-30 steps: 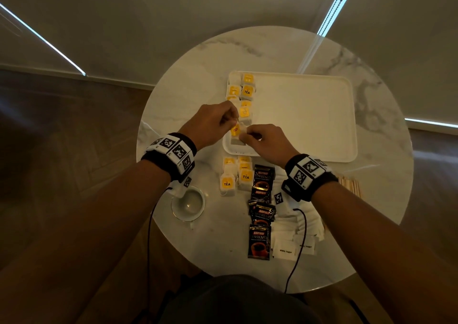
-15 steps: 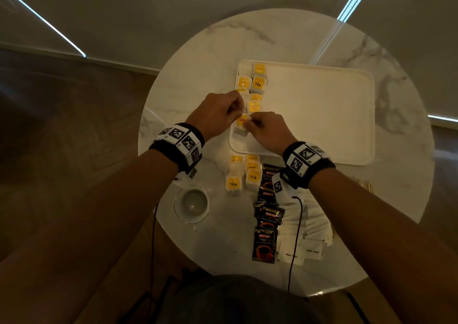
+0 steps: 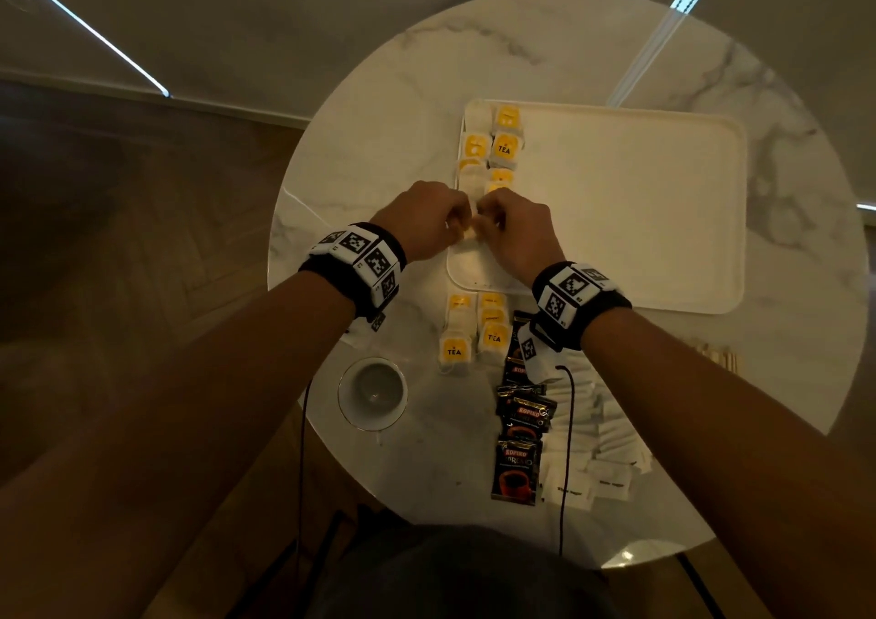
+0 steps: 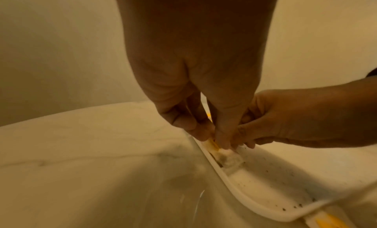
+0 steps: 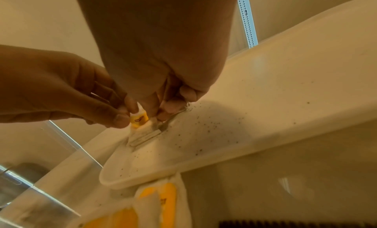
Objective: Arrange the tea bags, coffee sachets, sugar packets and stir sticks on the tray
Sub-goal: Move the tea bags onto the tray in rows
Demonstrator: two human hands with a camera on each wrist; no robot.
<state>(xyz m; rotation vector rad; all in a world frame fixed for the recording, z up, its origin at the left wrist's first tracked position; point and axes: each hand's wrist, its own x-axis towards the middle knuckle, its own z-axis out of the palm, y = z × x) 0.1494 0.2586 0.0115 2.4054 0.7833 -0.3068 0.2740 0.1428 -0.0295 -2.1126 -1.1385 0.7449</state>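
Both hands meet over the near-left part of the white tray (image 3: 640, 220). My left hand (image 3: 452, 227) pinches the yellow tag (image 5: 139, 118) of a tea bag (image 4: 230, 159), and my right hand (image 3: 493, 227) pinches the same bag from the other side. The bag's lower end touches the tray floor just inside the left rim (image 4: 234, 188). Several tea bags (image 3: 500, 144) lie in a column along the tray's left side. On the table lie more tea bags (image 3: 474, 329), dark coffee sachets (image 3: 519, 433), white sugar packets (image 3: 602, 443) and wooden stir sticks (image 3: 718, 358).
A small white cup (image 3: 373, 393) stands near the table's left front edge. The round marble table (image 3: 379, 154) ends close to the tray on the left. The tray's middle and right side are bare. Cables hang from both wrist bands.
Both hands have drawn closer together, and the tea bag has come down onto the tray floor by the left rim. The view has shifted slightly.
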